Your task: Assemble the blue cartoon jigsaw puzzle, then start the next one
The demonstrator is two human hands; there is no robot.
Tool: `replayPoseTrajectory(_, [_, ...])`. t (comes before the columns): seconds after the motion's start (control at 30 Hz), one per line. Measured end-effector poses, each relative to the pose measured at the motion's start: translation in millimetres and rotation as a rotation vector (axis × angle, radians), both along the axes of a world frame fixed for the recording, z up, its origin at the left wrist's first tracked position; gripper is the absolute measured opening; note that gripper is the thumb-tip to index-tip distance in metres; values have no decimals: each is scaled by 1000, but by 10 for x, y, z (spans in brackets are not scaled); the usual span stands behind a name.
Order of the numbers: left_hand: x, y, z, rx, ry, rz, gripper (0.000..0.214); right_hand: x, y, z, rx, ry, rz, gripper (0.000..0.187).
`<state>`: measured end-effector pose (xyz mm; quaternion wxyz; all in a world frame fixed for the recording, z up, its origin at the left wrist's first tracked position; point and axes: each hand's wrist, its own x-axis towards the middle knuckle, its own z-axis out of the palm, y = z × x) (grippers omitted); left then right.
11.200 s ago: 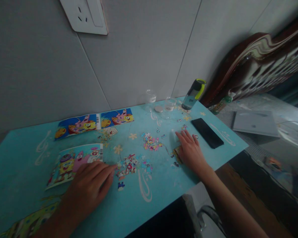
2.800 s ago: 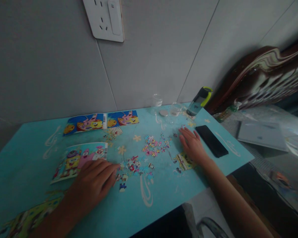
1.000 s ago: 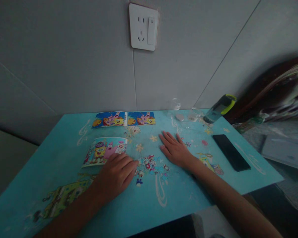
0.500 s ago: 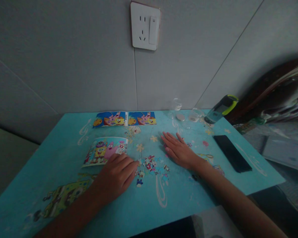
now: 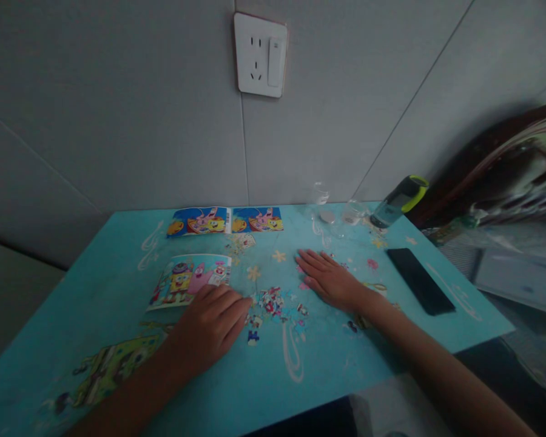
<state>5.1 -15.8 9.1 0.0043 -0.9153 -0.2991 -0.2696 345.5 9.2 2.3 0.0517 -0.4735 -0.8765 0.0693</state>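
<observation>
A loose heap of small jigsaw pieces [image 5: 273, 302] lies on the blue table between my hands. My left hand [image 5: 218, 318] rests at the left edge of the heap, fingers loosely bent and no object visible in them. Its fingertips are partly hidden. Beyond it lies a cartoon picture card [image 5: 182, 282], whose lower right corner the hand overlaps. To the right of the heap, my right hand [image 5: 330, 279] lies palm down on the table, fingers stretched out, holding nothing. A dark blue and white piece [image 5: 253, 338] sits apart, nearer me.
Two blue cartoon cards [image 5: 199, 221] lie along the wall. Clear plastic containers [image 5: 352, 212] and a bottle with a yellow-green loop [image 5: 398, 203] stand at the back right. A black flat object [image 5: 421, 281] lies right of my right arm. The tabletop [image 5: 236, 388] carries printed cartoon figures.
The view has shifted slightly. My right hand has slid a little toward me, its fingers somewhat closer together. My left hand and the jigsaw pieces stay as they were.
</observation>
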Motion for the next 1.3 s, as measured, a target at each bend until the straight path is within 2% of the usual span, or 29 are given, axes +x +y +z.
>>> replayPoseTrajectory(0.17, [-4, -18, -7, -28, 9, 7, 19, -68, -22, 34, -9, 27, -8, 57])
replayPoseTrajectory(0.27, [-8, -22, -14, -35, 11, 16, 20, -86, -32, 26, -17, 43, 51, 57])
replayPoseTrajectory(0.37, [-7, -19, -15, -37, 16, 22, 20, -58, -37, 10, -13, 33, 103, 56])
replayPoseTrajectory(0.63, [10, -29, 47, -13, 13, 3, 21, 89, -49, 1, 35, 23, 120, 57])
replayPoseTrajectory(0.97, [5, -6, 1, 11, 6, -11, 20, 356, -65, -62, 21, 37, -9, 56])
replayPoseTrajectory(1.3, [-11, 13, -10, -15, 18, -17, 21, 892, -82, -155, 13, 73, -131, 57])
